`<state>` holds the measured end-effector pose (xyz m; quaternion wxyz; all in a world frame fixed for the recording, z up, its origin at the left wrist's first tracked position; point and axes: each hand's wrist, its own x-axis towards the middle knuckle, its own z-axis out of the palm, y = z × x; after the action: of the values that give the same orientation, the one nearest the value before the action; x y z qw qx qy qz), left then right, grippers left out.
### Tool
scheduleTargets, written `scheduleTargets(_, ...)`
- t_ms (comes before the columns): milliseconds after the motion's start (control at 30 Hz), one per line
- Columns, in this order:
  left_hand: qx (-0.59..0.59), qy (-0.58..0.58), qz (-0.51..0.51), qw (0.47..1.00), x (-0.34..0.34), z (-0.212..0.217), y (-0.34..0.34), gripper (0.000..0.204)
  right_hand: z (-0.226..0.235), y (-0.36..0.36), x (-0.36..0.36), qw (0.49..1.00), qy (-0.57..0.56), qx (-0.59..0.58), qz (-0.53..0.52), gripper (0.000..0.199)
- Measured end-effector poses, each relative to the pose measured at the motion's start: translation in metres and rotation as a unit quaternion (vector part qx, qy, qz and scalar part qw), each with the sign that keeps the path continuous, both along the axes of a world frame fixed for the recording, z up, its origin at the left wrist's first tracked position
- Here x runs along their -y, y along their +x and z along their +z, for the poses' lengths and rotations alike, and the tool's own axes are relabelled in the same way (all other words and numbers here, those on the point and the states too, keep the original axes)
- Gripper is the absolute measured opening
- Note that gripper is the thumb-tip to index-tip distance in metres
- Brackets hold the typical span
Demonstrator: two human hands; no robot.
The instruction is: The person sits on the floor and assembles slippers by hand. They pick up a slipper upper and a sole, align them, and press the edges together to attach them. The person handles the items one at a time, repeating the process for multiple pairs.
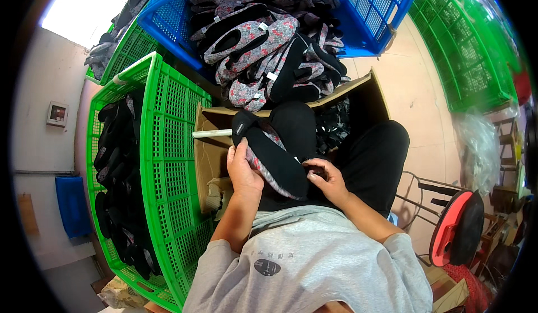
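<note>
Pale tiled floor (pixel 417 97) underfoot, crates packed in on every side, and the person sits in the middle of it in a grey T-shirt and black trousers. Over the lap, a black slipper (pixel 269 150) with floral-patterned fabric along its edge, lying slantwise, one end pointing up and away. The left hand (pixel 242 170) is wrapped around its near side, fingers curled shut against the sole. The right hand (pixel 325 178) pinches the lower end, fingers closed there on something small and dark; what it is, I cannot tell. Just beyond the knees, an open cardboard box (pixel 367 88). Behind it a blue crate (pixel 370 10) heaped with more floral slippers (pixel 258 38). On the left, a green crate (pixel 168 122) holding black soles (pixel 115 167). A red-and-black stool (pixel 457 229) stands on the right.
</note>
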<state>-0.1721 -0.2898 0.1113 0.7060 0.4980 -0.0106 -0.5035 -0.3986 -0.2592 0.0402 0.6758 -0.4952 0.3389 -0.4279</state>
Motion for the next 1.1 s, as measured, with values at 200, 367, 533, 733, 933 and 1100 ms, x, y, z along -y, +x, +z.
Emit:
scheduleTargets(200, 0.015, -0.032, -0.01, 0.999, -0.007, 0.015, -0.01, 0.014, 0.006, -0.011, 0.001, 0.999, -0.036, 0.027, -0.018, 0.052)
scheduleTargets(367, 0.045, -0.069, -0.056, 0.995, -0.012, 0.023, -0.023, 0.012, 0.01, -0.009, 0.001, 0.998, -0.02, 0.009, -0.061, 0.05)
scheduleTargets(533, 0.107, -0.064, -0.09, 0.988, -0.017, 0.033, -0.032, 0.016, 0.012, -0.011, 0.0, 0.997, 0.031, 0.008, -0.069, 0.038)
scheduleTargets(733, 0.348, -0.039, -0.147, 0.925, -0.027, 0.015, -0.027, 0.034, 0.006, -0.017, -0.001, 0.997, 0.052, -0.024, -0.056, 0.02)
scheduleTargets(933, 0.799, -0.14, -0.167, 0.56, -0.022, 0.043, -0.032, 0.036, -0.003, -0.021, -0.002, 0.996, 0.036, -0.058, -0.064, 0.019)
scheduleTargets(1100, 0.765, -0.216, -0.294, 0.53, -0.002, 0.05, -0.035, 0.027, 0.005, -0.022, -0.003, 0.993, -0.008, -0.097, -0.063, 0.02)
